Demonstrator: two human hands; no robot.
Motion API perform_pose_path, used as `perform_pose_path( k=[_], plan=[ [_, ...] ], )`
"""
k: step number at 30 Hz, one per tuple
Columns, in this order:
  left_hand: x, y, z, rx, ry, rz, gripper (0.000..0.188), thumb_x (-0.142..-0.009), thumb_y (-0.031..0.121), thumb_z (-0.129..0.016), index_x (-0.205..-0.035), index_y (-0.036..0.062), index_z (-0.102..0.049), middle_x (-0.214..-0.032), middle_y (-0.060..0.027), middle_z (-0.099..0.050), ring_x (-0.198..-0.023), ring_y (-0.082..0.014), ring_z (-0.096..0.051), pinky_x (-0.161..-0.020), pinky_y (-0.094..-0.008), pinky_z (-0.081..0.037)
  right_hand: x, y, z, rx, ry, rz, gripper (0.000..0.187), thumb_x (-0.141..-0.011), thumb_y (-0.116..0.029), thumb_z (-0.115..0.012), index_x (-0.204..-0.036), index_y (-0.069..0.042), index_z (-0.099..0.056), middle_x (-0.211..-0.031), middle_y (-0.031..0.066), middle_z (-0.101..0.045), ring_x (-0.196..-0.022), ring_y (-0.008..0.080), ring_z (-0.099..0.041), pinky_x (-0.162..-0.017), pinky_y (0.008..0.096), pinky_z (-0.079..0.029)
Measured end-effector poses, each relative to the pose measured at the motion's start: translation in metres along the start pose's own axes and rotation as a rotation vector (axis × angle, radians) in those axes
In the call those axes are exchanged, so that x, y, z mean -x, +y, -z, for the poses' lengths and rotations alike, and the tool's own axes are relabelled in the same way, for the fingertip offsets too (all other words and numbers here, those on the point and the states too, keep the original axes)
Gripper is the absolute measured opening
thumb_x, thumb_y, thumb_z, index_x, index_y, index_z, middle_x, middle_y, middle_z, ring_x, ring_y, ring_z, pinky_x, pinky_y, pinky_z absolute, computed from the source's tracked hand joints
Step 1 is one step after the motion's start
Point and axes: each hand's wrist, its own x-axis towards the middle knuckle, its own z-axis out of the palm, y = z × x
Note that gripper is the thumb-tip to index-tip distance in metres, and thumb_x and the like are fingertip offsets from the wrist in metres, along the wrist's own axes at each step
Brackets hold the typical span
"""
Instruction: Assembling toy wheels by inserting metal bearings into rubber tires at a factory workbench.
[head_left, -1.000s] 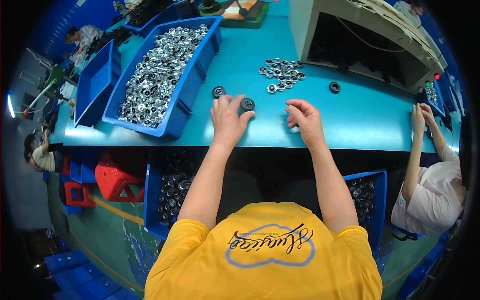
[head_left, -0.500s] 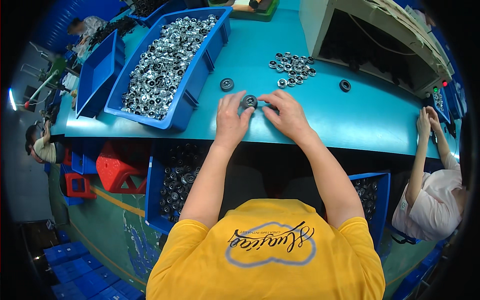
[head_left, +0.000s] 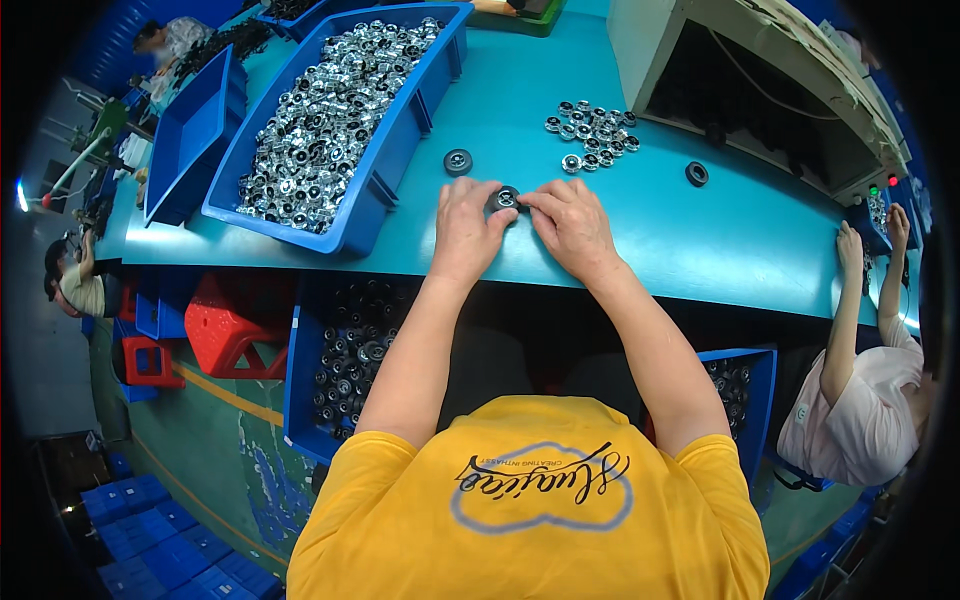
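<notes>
Between my hands on the teal table is a small wheel (head_left: 506,199) with a black tyre and a silver-patterned hub. My left hand (head_left: 463,230) curves around its left side, thumb and fingers against it. The fingertips of my right hand (head_left: 574,222) are pinched together at its right edge. Another black wheel (head_left: 458,162) lies just beyond my left hand. A loose black tyre (head_left: 696,174) rests farther right. Beyond my hands lies a loose group of chrome hubs (head_left: 596,133).
A large blue bin (head_left: 395,160) full of chrome hubs stands at left, beside another blue bin (head_left: 190,150). A pale open-fronted cabinet (head_left: 640,60) is at back right. Below the table edge are blue bins of black wheels (head_left: 350,365). A co-worker's hands (head_left: 851,250) are at far right.
My right hand's fingers have closed in from slightly apart to the wheel's right edge. My left hand stays at the wheel. The co-worker's hands at right have moved apart.
</notes>
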Motion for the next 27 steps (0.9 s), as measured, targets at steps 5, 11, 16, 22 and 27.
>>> perform_pose_path(
  k=[5,11,16,22,27],
  plan=[
    [0.0,0.001,0.001,0.005,-0.01,0.013,0.036,-0.08,0.015,-0.085,-0.114,0.0045,-0.075,-0.104,-0.0099,-0.065,-0.102,-0.0313,-0.059,-0.093,-0.0437,-0.049,0.0,-0.013,0.002,0.245,-0.066,0.045,0.023,-0.082,-0.011,-0.076,-0.103,-0.019,-0.077,-0.094,-0.0029,-0.064,-0.09,0.023,-0.061,-0.073,0.0395,-0.048],
    [0.002,0.007,0.005,-0.18,-0.024,-0.018,0.035,-0.083,0.021,-0.084,-0.115,0.0092,-0.075,-0.104,-0.0057,-0.065,-0.104,-0.0283,-0.059,-0.092,-0.0442,-0.044,0.001,-0.001,-0.002,0.04,-0.025,-0.046,0.017,-0.086,-0.015,-0.074,-0.102,-0.019,-0.078,-0.093,-0.0011,-0.067,-0.088,0.0249,-0.062,-0.074,0.0393,-0.048],
    [0.004,0.001,0.007,-0.008,-0.054,0.02,0.04,-0.084,0.022,-0.082,-0.121,0.0119,-0.072,-0.103,-0.0048,-0.064,-0.106,-0.0285,-0.058,-0.094,-0.044,-0.04,-0.012,-0.007,0.001,-0.101,-0.126,-0.301,0.016,-0.089,-0.024,-0.073,-0.103,-0.018,-0.08,-0.09,0.0023,-0.07,-0.088,0.0273,-0.065,-0.077,0.0414,-0.049],
    [-0.005,0.0,0.004,-0.012,-0.097,0.089,0.039,-0.086,0.022,-0.081,-0.123,0.0142,-0.072,-0.098,-0.0024,-0.063,-0.104,-0.0255,-0.058,-0.094,-0.0423,-0.04,-0.023,-0.009,-0.002,-0.151,-0.136,-0.445,0.019,-0.089,-0.024,-0.072,-0.103,-0.016,-0.082,-0.085,0.0048,-0.07,-0.082,0.0283,-0.07,-0.074,0.0429,-0.052],
    [-0.005,0.0,0.003,-0.082,-0.106,0.072,0.037,-0.086,0.02,-0.08,-0.123,0.016,-0.075,-0.096,-0.0017,-0.063,-0.101,-0.0252,-0.058,-0.093,-0.0415,-0.041,-0.024,-0.007,-0.002,-0.115,-0.146,-0.412,0.019,-0.09,-0.021,-0.071,-0.104,-0.015,-0.082,-0.086,0.0046,-0.07,-0.083,0.029,-0.069,-0.075,0.043,-0.052]
  ],
)
